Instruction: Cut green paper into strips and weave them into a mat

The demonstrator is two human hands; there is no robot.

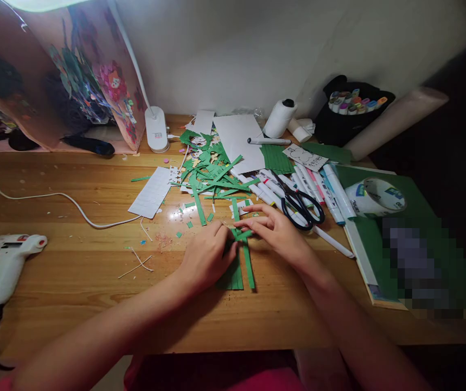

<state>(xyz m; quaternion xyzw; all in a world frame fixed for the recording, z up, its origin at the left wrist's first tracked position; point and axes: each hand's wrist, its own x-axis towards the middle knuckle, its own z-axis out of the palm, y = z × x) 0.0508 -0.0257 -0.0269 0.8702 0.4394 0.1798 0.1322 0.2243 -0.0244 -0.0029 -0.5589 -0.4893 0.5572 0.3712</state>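
Note:
My left hand (206, 252) is closed over a green paper piece cut into strips (233, 278), its curled fingers hiding part of the paper against the wooden table. From under those fingers a short green strip (244, 235) sticks out sideways, and the fingers of my right hand (275, 231) pinch its end. One long green strip (249, 266) runs upright beside the piece, beneath the right fingertips. Just beyond both hands lies a tangle of green paper scraps (212, 168). Black-handled scissors (300, 205) rest past my right hand.
A white glue gun (7, 271) lies at far left, near a white cable (65, 198). Markers (330, 195), a tape roll (375, 196) and a green board (415, 239) occupy the right. Behind stand a thread spool (280, 118), a power strip (157, 130) and a black marker bag (338, 122).

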